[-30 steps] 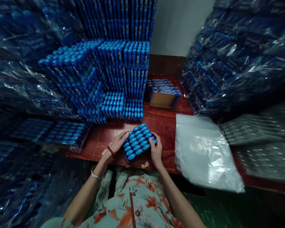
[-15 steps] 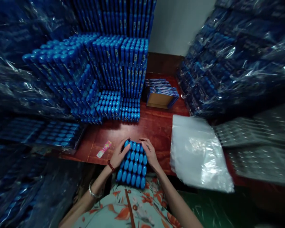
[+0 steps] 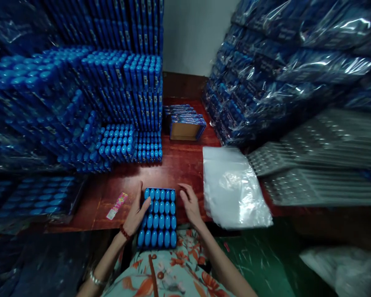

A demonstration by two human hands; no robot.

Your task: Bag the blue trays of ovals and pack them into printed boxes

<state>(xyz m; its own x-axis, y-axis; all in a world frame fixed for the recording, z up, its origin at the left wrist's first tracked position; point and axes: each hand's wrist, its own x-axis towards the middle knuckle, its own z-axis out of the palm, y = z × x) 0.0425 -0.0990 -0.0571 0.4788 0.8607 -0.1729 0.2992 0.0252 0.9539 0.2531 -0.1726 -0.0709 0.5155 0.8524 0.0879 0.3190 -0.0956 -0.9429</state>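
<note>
A block of blue oval-topped pieces (image 3: 160, 222), set in close rows, lies in front of me, overhanging the table's front edge. My left hand (image 3: 137, 214) grips its left side, the thumb over the top and the fingers stretched along the edge. To the right of the block, my right hand (image 3: 191, 205) is open and apart from it, fingers loosely curved and nothing in them. A small pink printed strip (image 3: 118, 205) lies on the table, left of my left hand.
Tall stacks of similar blue packs (image 3: 117, 95) stand at the back left. An open box with printed cards (image 3: 187, 131) sits behind. Clear plastic bags (image 3: 235, 189) lie to the right, near grey moulded trays (image 3: 321, 185). Plastic-wrapped blue packs (image 3: 266, 82) rise at the right.
My right hand has come off the block and moved away to its right. The left hand stays on the block. The view has turned to the right.
</note>
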